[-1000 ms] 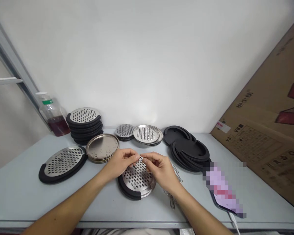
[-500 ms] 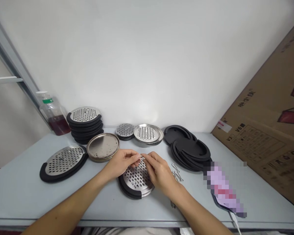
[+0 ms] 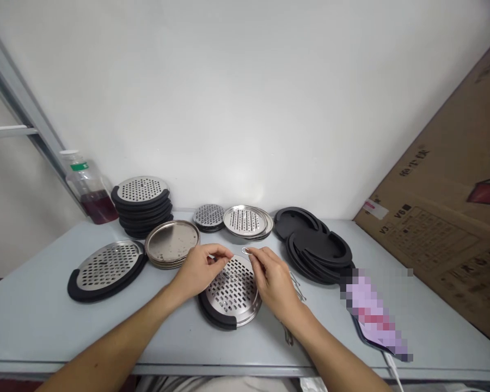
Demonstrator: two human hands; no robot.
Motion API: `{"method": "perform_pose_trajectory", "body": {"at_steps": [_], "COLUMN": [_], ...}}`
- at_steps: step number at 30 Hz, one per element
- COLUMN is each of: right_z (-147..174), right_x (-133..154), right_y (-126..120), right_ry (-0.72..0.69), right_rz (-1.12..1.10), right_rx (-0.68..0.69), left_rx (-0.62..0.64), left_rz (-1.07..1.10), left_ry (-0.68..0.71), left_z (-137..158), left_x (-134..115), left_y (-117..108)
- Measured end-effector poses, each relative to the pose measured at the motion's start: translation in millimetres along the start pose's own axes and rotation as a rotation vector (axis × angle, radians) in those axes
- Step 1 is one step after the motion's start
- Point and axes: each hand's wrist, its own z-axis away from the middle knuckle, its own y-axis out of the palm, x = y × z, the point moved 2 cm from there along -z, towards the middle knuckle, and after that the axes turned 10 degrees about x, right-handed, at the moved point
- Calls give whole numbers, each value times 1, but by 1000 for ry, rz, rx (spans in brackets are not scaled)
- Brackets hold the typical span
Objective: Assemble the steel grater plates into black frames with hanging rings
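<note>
Between the thumb and fingertips of my right hand (image 3: 273, 279) is a small bent wire clip (image 3: 245, 251), held just above the far edge of a round perforated metal plate (image 3: 233, 288). A black curved rim (image 3: 216, 314) wraps the plate's near left side. My left hand (image 3: 200, 267) is over the plate's far left edge, thumb and index finger slightly apart with nothing visible between them. Several more wire clips (image 3: 298, 287) lie on the table beside my right wrist, partly hidden by it.
On the grey table (image 3: 163, 343) stand a stack of black-rimmed perforated plates (image 3: 142, 209), plain metal discs (image 3: 173, 240), perforated discs (image 3: 245, 222) and black rims (image 3: 318, 247). A bottle of dark red liquid (image 3: 96, 204), a blurred phone (image 3: 375, 316) with a cable and a large carton (image 3: 441, 218) flank them.
My hands were together on the wire clip above the plate. They have since parted: the left released it, and the right holds it slightly farther right and up.
</note>
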Motion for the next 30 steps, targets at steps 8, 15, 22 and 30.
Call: {"method": "perform_pose_trajectory", "body": {"at_steps": [8, 15, 22, 30], "right_z": [-1, -1, 0, 0], "right_x": [-3, -4, -3, -2], "right_y": [2, 4, 5, 5], "right_ry": [45, 69, 51, 52], "right_rz": [83, 112, 103, 92], "right_rx": [54, 101, 102, 98], "left_rx": [133, 174, 173, 168], "left_rz": [-428, -441, -394, -406], "left_ry": [198, 209, 191, 182], "left_z": [4, 6, 6, 6], "left_x": [3, 2, 1, 0], "left_y": [9, 8, 9, 10]}}
